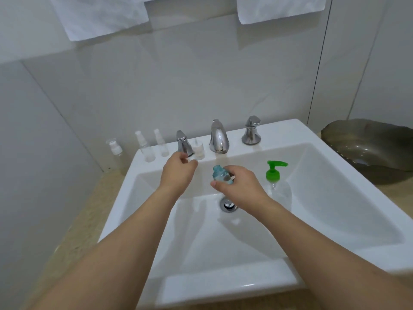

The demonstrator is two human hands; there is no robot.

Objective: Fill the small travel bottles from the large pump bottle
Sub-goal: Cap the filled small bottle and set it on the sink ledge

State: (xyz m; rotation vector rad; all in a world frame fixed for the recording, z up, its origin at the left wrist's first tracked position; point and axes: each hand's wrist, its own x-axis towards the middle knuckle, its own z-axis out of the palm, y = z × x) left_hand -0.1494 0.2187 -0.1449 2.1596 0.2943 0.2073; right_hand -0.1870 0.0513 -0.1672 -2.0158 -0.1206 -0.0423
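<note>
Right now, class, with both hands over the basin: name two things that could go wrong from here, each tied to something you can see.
1. The right hand holds the small teal bottle uncapped and tilted above the drain; its contents could spill and be lost.
2. The left hand pinches something small and pale, perhaps a cap, over the sink; dropped, it might roll toward the drain.

Soft, even, rather dim light with a cool grey-blue cast fills the scene. The curved chrome tap spout (218,137) at twelve o'clock carries bright glare streaks. Faint arm shadows fall across the white ceramic basin (324,198). Wide-angle bending curves wall seams toward the edges; fine detail looks slightly soft throughout.
</note>
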